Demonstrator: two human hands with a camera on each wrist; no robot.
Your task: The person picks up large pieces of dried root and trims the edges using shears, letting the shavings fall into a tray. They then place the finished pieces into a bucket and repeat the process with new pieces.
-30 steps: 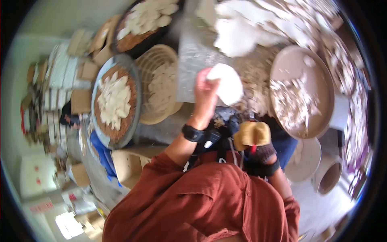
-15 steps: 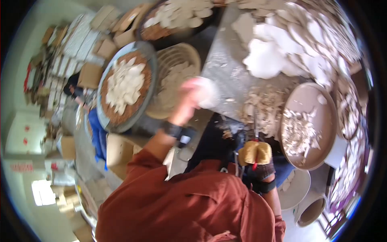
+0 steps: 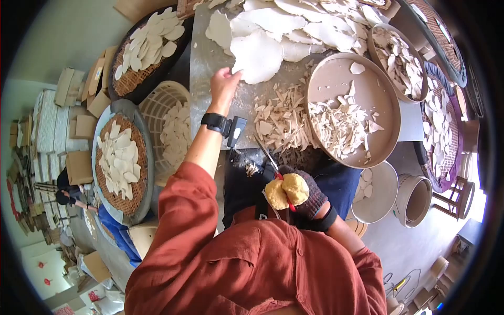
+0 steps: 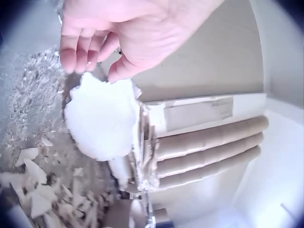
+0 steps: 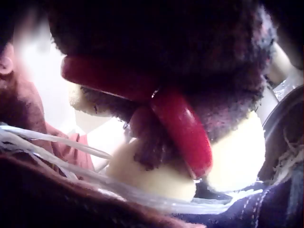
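- Left grip [image 3: 224, 88] spread — fingers loosely bent, thumb apart — at a white sheet's [image 3: 257, 56] edge; contact unclear.
- Sheet lies on the table [image 3: 202, 47], near-left side of the pile [image 3: 310, 27], probably for easy reach.
- Right grip [image 3: 311, 195], gloved, curls round red-handled scissors [image 3: 269, 156]; yellow padding [image 3: 295, 189] likely cushions.
- Round tray [image 3: 386, 92] adjoins scraps [image 3: 278, 118], presumably keeping pieces close.

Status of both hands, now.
Left hand: open, at the edge of a white sheet; contact unclear.
Right hand: closed, holding red-handled scissors.
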